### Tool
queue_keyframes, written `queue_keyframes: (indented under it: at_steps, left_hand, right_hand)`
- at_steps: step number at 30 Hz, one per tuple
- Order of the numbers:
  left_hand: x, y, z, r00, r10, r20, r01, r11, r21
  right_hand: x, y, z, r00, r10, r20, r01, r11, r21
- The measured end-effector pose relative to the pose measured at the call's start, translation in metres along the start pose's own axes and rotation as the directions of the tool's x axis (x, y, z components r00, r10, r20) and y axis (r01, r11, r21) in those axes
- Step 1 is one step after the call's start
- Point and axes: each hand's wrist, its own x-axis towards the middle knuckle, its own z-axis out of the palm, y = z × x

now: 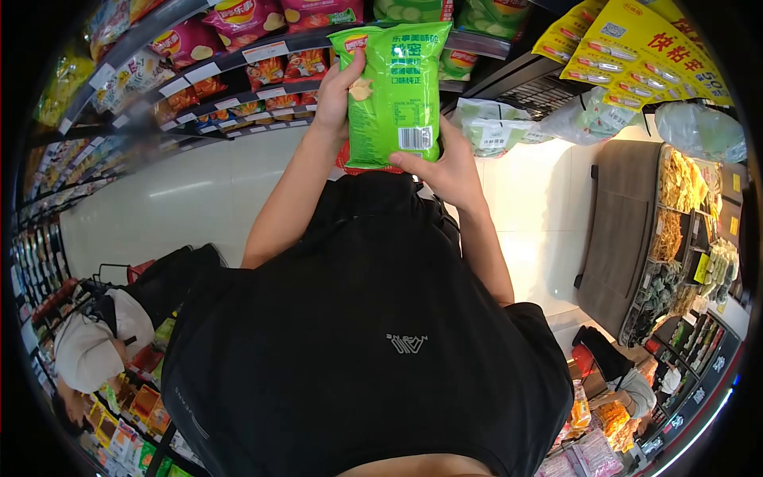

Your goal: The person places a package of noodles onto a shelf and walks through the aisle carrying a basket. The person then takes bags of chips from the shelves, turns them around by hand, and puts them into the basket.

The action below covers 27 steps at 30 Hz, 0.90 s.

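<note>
A bright green bag of potato chips (397,99) is held up in front of me, its printed side with a barcode facing the camera. On the bag's left edge, my left hand (342,91) is closed, thumb across the front and the other fingers hidden behind. Lower down, my right hand (445,167) grips the bottom right corner, with the thumb over the front near the barcode. Part of something red (354,159) shows beneath the bag, mostly covered. Shelves with more chip bags lie just beyond it.
A curved shelf holds purple chip bags (242,22) and red packets (306,63). Yellow hanging packs (636,52) and plastic bags (493,131) are at upper right. A brown display stand (624,230) bears dried goods. Other people (99,338) are at lower left and lower right.
</note>
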Motion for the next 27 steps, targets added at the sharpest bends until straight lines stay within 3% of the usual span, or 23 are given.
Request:
queue_keyframes:
  at_steps: [6,8,11,12,14,15,16,18,19,20,22,26,27]
  left_hand:
    - [-0.011,0.000,-0.013,1.000,-0.001,0.017,0.001,0.999,0.035]
    - [-0.016,-0.001,-0.019,1.000,-0.001,-0.008,0.002,0.997,0.080]
    - [-0.029,0.001,-0.027,0.985,-0.074,0.157,0.008,0.922,0.388]
    - [-0.032,-0.002,-0.031,0.990,-0.059,0.127,0.008,0.928,0.374]
    - [-0.035,-0.008,-0.039,0.952,-0.148,0.269,-0.067,0.756,0.651]
    - [-0.041,-0.007,-0.037,0.947,-0.251,0.202,0.051,0.735,0.676]
    - [-0.042,-0.016,-0.044,0.954,-0.240,0.178,0.063,0.744,0.665]
    - [-0.045,-0.033,-0.052,0.930,-0.165,0.330,-0.154,0.639,0.754]
    - [-0.047,-0.038,-0.057,0.888,-0.396,0.232,0.078,0.629,0.773]
    - [-0.053,-0.048,-0.063,0.887,-0.402,0.228,0.095,0.641,0.762]
    - [-0.055,-0.065,-0.084,0.921,-0.341,0.187,0.065,0.610,0.790]
    - [-0.065,-0.082,-0.115,0.912,-0.406,0.055,0.218,0.594,0.774]
    - [-0.065,-0.079,-0.120,0.911,-0.412,-0.017,0.223,0.458,0.861]
  right_hand:
    - [0.000,0.011,0.005,0.994,-0.082,0.070,0.086,0.995,-0.055]
    - [0.000,0.009,-0.006,0.971,-0.005,0.237,0.023,0.997,-0.074]
    - [0.010,0.022,-0.032,0.988,-0.007,0.156,0.035,0.984,-0.176]
    - [0.015,0.024,-0.040,0.988,0.040,0.152,-0.029,0.997,-0.078]
    - [0.024,0.029,-0.047,0.988,-0.094,0.120,0.112,0.982,-0.153]
    - [0.028,0.026,-0.044,0.977,-0.128,0.169,0.170,0.951,-0.259]
    - [0.033,0.029,-0.038,0.973,-0.114,0.199,0.165,0.951,-0.260]
    - [0.037,0.037,-0.025,0.931,0.070,0.358,0.058,0.941,-0.334]
    - [0.038,0.043,-0.018,0.915,0.084,0.395,0.081,0.920,-0.383]
    - [0.036,0.049,-0.015,0.911,0.107,0.399,0.063,0.919,-0.389]
    - [0.042,0.065,-0.007,0.860,0.307,0.408,-0.065,0.858,-0.510]
    - [0.045,0.105,0.015,0.873,0.324,0.364,-0.156,0.893,-0.421]
    - [0.049,0.113,0.021,0.859,0.406,0.311,-0.231,0.850,-0.473]
